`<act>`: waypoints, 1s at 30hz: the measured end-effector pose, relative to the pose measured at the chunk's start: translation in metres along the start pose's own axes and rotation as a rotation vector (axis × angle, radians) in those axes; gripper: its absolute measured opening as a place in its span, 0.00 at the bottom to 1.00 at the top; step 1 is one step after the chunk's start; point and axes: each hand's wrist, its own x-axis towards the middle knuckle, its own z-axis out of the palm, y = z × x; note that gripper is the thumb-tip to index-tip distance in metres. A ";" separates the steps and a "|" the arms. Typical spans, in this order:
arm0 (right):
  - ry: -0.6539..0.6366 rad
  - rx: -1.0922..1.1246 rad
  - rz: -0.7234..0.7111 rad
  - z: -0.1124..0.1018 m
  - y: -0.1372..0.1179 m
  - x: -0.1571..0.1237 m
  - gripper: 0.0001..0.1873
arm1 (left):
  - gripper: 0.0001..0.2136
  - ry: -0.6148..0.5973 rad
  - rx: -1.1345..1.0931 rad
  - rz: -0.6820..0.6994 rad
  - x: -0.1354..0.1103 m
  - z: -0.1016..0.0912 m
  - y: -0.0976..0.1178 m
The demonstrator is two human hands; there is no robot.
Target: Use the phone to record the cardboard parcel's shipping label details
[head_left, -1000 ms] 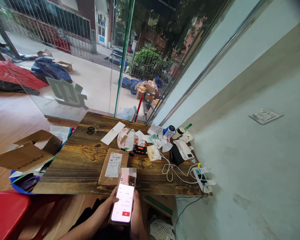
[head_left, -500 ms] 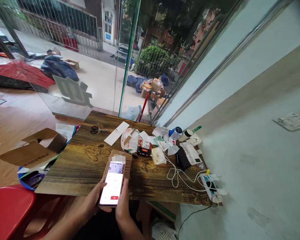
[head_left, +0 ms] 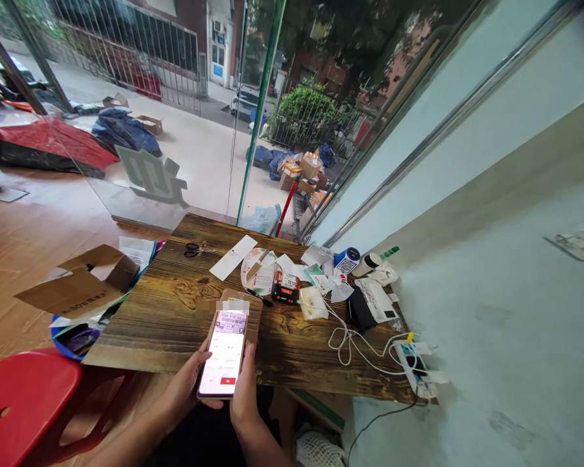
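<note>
A lit smartphone is held upright in both hands near the table's front edge. My left hand wraps its left side, with the thumb along the edge by the screen. My right hand closes around the right side. On the screen are a camera picture of a label, white fields and a red button. Behind the phone lies a brown cardboard parcel with a pale label at its top, partly covered by the phone. Just beyond it stands a small black and orange label printer.
The wooden table also bears scissors, a white strip of paper, a blue round speaker, looped white cables and a power strip. A red stool and an opened carton are at left.
The camera view has shifted slightly, so the scene sits a little further right. A clearer picture of a label now shows on the phone screen. Both hands keep their grip.
</note>
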 end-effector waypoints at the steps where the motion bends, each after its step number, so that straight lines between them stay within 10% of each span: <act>1: -0.007 -0.004 0.000 0.000 -0.001 0.000 0.40 | 0.36 -0.002 -0.002 0.000 0.000 0.000 0.000; 20: 0.009 -0.042 -0.050 -0.001 -0.005 -0.005 0.35 | 0.34 0.001 0.055 0.003 0.000 -0.001 -0.005; 30: -0.041 -0.078 -0.059 -0.001 -0.047 -0.015 0.20 | 0.35 -0.099 0.169 -0.043 -0.013 0.011 -0.010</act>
